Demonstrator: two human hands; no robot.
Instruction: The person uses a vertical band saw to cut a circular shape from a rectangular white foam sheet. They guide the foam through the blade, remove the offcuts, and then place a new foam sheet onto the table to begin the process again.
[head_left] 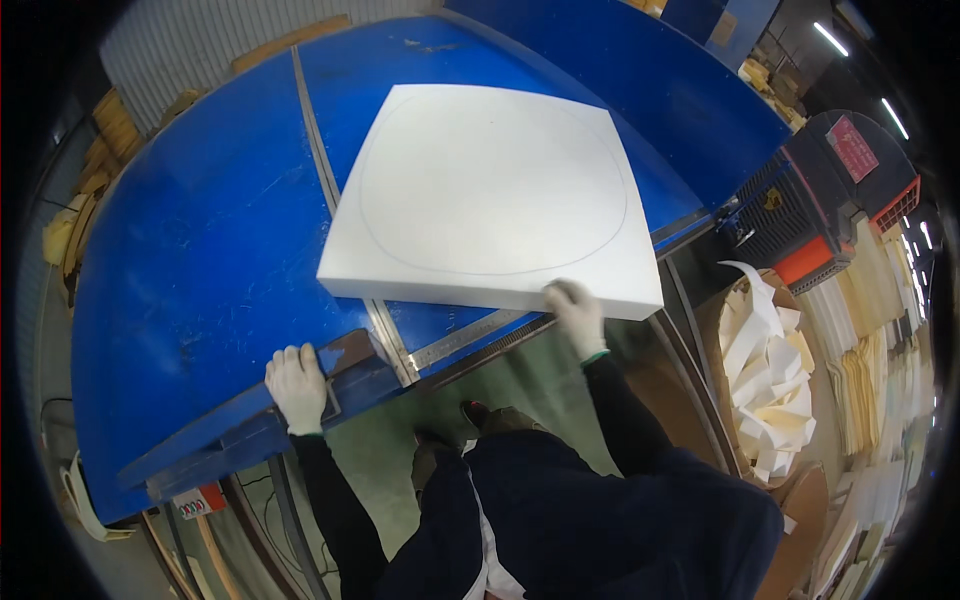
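A thick white foam block (495,180) lies flat on the blue table (200,220), with a large circle drawn on its top. My right hand (577,318), in a white glove, holds the block's near edge toward its right corner. Part of those fingers is dark or shaded. My left hand (297,388), also gloved in white, is curled over the table's front edge, well to the left of the block. A metal strip (318,150) crosses the table and passes under the block's left side.
At right stands a dark machine housing with red-orange parts (800,205). Below it, a round container holds white foam offcuts (765,380). Foam sheets (865,400) are stacked farther right. A slotted metal rail (470,345) runs along the table front. A red control box (205,500) hangs below left.
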